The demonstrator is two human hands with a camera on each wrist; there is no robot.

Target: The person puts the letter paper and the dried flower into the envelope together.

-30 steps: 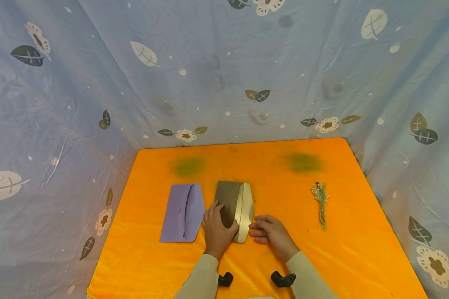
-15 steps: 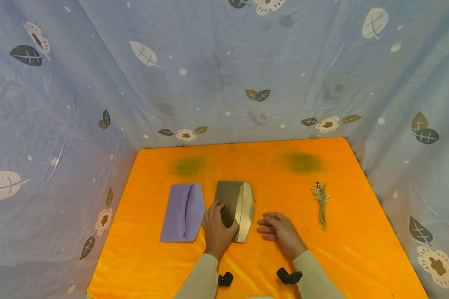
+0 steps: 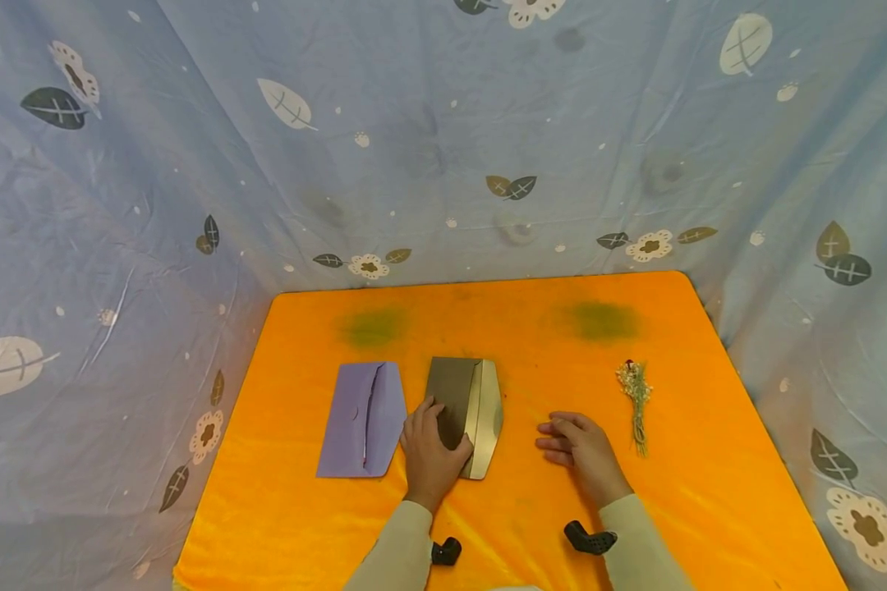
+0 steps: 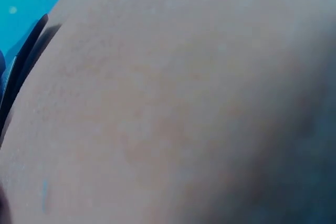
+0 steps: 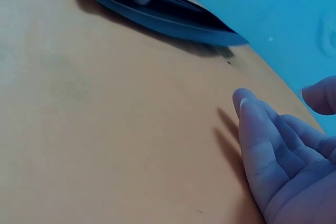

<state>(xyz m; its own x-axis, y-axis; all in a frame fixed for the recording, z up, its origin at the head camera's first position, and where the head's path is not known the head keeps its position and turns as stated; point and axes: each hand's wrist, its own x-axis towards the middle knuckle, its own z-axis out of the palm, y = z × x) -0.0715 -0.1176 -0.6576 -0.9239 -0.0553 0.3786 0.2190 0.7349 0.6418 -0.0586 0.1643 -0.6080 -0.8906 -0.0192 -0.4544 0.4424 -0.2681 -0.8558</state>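
Observation:
My left hand [image 3: 432,460] grips the lower part of a brown envelope [image 3: 447,382], fingers along its left side and thumb at its mouth. The envelope's gold flap [image 3: 490,410] is folded out to the right. In the right wrist view the envelope [image 5: 173,22] gapes open, with the left thumb at its mouth edge. My right hand [image 3: 587,455] is held over the cloth right of the envelope, fingers loosely extended and holding nothing. Farther right lies a small bunch of dried flowers [image 3: 637,406]. Skin fills most of the left wrist view.
A purple envelope [image 3: 347,423] lies left of the brown one, its flap open to the right and a thin strip showing in its mouth. Orange cloth [image 3: 532,336] covers the table. Pale blue patterned curtains [image 3: 414,98] enclose the back and sides.
My right hand has moved right, away from the brown envelope's flap towards the dried flowers. The left hand and both envelopes stay where they were.

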